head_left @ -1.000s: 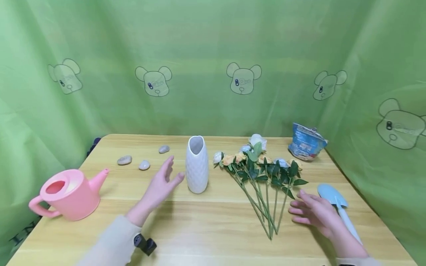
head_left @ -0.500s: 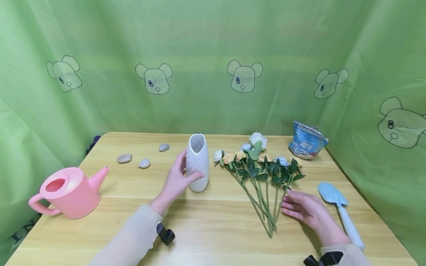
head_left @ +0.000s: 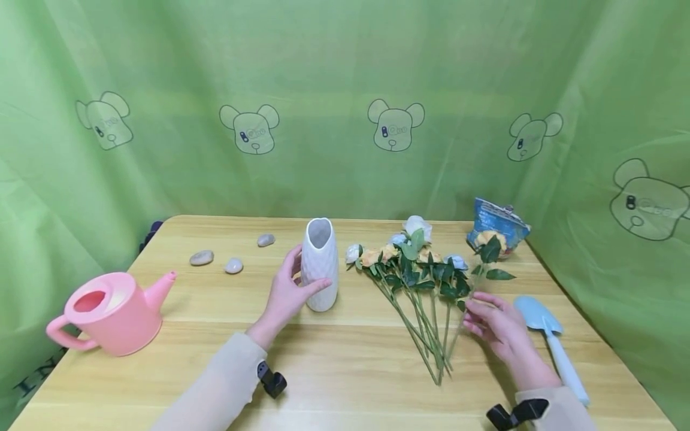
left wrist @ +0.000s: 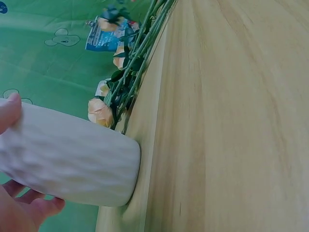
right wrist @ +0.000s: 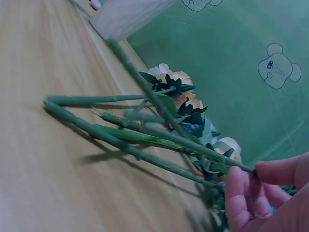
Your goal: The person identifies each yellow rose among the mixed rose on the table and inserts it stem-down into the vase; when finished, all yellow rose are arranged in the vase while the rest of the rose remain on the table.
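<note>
A white textured vase (head_left: 321,263) stands upright at the middle of the table, its heart-shaped mouth at the top. My left hand (head_left: 286,296) holds it from the left side, thumb across the front and fingers around the back. With thumb and fingertips, my right hand (head_left: 501,330) pinches the green stem (right wrist: 203,147) of a peach artificial rose (head_left: 489,240). That rose is lifted at its head end, with leaves just above the hand. Beside it, the other artificial roses (head_left: 388,254), white, peach and pale blue, lie bunched with their stems (head_left: 417,326) toward me.
A pink watering can (head_left: 115,314) sits at the left. Three pebbles (head_left: 233,266) lie behind it. A light blue trowel (head_left: 550,335) lies right of my right hand, and a blue bag (head_left: 504,224) stands at the back right. Green curtain (head_left: 323,90) surrounds the table (head_left: 356,383).
My left hand moved right and took hold of the vase. My right hand moved to the outermost rose, pinched its stem and raised its head off the bunch.
</note>
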`<state>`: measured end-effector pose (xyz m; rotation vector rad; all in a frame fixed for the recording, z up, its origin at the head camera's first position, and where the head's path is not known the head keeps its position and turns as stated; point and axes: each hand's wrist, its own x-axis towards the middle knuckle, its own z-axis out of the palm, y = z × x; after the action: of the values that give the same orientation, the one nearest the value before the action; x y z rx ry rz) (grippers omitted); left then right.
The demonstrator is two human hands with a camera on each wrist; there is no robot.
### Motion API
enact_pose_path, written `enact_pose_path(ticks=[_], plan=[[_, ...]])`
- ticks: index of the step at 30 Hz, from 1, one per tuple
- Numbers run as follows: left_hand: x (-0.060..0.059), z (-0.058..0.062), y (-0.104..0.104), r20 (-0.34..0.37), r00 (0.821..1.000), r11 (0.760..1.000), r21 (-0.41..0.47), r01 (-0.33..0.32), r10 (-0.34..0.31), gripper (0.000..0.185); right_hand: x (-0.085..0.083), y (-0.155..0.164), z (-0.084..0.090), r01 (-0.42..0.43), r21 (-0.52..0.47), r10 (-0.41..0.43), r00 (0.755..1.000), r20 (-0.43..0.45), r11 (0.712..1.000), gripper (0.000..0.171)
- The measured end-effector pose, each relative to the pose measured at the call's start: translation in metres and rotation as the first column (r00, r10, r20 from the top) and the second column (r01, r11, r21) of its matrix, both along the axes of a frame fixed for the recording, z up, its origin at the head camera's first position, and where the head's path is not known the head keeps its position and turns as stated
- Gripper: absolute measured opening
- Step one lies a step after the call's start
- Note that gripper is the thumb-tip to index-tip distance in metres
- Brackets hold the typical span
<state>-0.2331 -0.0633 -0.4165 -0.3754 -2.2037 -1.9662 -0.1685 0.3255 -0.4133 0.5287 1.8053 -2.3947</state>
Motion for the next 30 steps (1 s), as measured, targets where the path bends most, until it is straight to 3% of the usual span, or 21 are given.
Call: enact_pose_path(ticks=[5, 12, 18, 23, 30], plan=[[0.000, -0.001, -0.001, -0.014, 1.000, 1.000, -0.007, 0.008, -0.008, 0.081, -0.005, -0.006, 0.016, 0.052, 0.039, -0.046, 0.987, -0.157, 0.998, 0.030], [0.000, -0.003, -0.002, -0.018, 1.000, 1.000, -0.007, 0.026, -0.026, 0.080, -0.020, -0.033, 0.049, 0.073, 0.097, -0.045, 0.963, -0.265, 0.993, 0.036], [-0.001, -0.004, -0.001, -0.027, 0.999, 1.000, 0.001, 0.024, -0.024, 0.077, -0.041, -0.080, 0.087, 0.015, 0.147, 0.039, 0.932, -0.359, 0.989, 0.032], [-0.001, -0.004, 0.000, -0.033, 0.999, 1.000, -0.001, 0.022, -0.022, 0.077, -0.057, -0.127, 0.120, -0.016, 0.201, 0.100, 0.905, -0.413, 0.980, 0.041], [-0.002, -0.004, 0.000, -0.022, 0.999, 1.000, -0.008, 0.025, -0.025, 0.077, -0.080, -0.185, 0.165, -0.015, 0.200, 0.114, 0.862, -0.494, 0.980, 0.038]])
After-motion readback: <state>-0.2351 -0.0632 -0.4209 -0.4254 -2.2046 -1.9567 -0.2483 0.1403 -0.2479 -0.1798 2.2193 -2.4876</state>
